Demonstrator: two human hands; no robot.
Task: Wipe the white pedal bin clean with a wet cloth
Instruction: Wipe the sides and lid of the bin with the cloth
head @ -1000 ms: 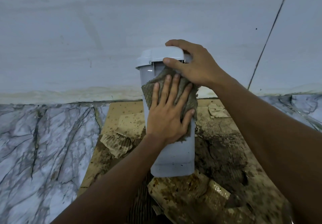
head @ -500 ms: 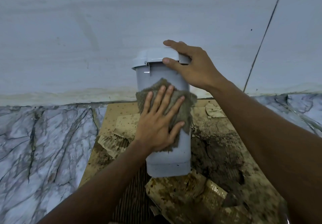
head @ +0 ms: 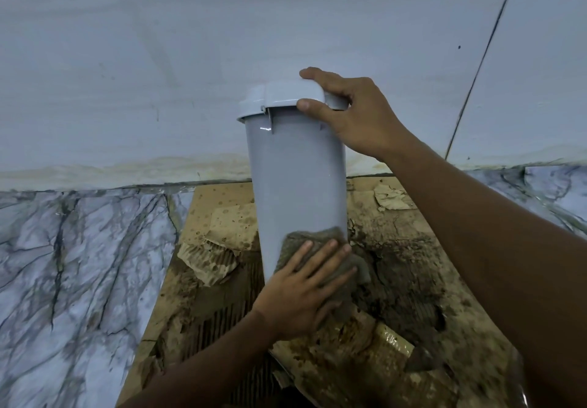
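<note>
A pale, smooth wall [head: 158, 58] meets a grey-veined marble floor [head: 79, 264]. A sheet of wet, dirt-stained brown cardboard [head: 413, 280] lies on the floor with its far edge against the wall.

Left hand [head: 305, 290]: fingers straight and slightly spread, palm flat. It presses a damp grey-brown cloth [head: 317, 236] against the near face of the bin, at the lower end. The upper edge of the cloth shows beyond the fingertips, and a fold hangs out to the right.

Right hand [head: 355, 115]: clamped on the domed white lid [head: 286, 96], with the thumb on the near rim and the fingers curled over the top.

The lid sits closed on the white plastic pedal bin [head: 295, 178], a tall body with rounded corners. The bin stands on the cardboard, near the wall, with its top leaning left. Its base is hidden behind the left hand and the cloth.

Torn cardboard scraps [head: 206, 261] lie just left of the bin.
</note>
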